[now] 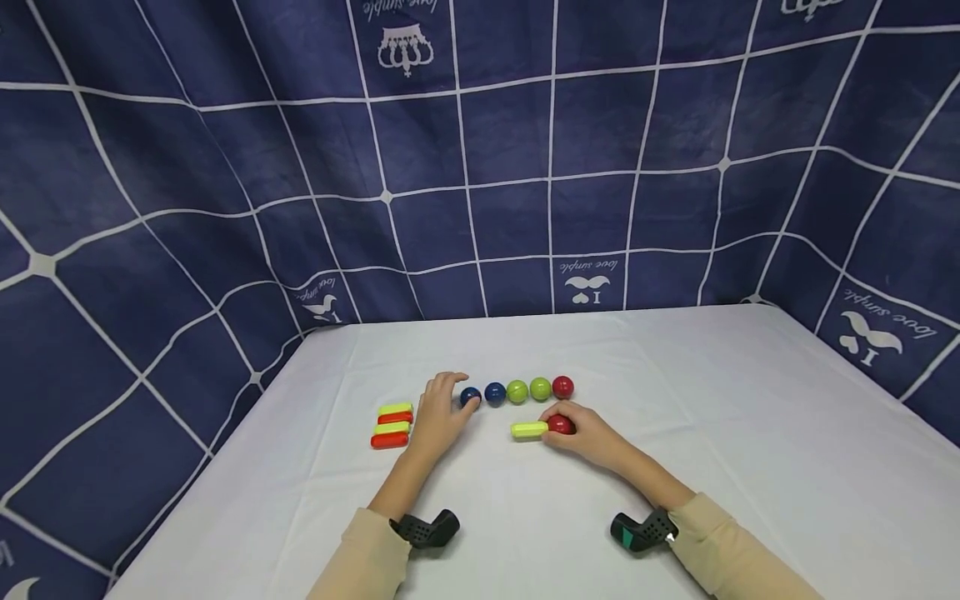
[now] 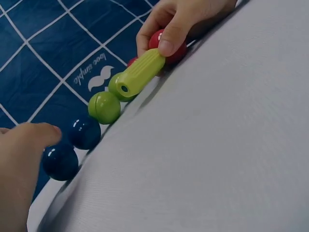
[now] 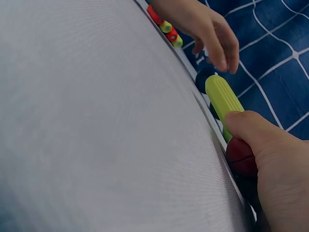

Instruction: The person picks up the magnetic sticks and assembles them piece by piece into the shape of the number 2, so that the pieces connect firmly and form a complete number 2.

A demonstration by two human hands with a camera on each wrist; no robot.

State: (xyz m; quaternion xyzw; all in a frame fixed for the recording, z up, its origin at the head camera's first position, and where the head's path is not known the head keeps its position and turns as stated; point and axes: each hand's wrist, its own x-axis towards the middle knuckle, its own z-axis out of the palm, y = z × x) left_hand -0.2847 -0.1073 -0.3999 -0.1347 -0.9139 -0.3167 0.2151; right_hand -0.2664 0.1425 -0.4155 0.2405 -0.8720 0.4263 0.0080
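My right hand (image 1: 591, 433) grips a red ball (image 1: 559, 424) with a ribbed yellow-green handle (image 1: 529, 430) extending left from it, like a toy maraca. The thumb lies over where ball and handle meet, so whether they are joined is hidden. In the left wrist view, the handle's free end has a small hole. My left hand (image 1: 437, 419) hovers around the leftmost blue ball (image 1: 469, 393), thumb and fingers spread apart; a firm hold does not show. That ball begins a row with another blue ball (image 1: 495, 394), two green balls (image 1: 517, 392) and a red ball (image 1: 562, 387).
Left of my left hand lie several red and yellow handles (image 1: 390, 439), stacked one behind another. Everything rests on a white-clothed table (image 1: 480, 517). A dark blue curtain (image 1: 510, 217) with white lines stands behind and along the sides.
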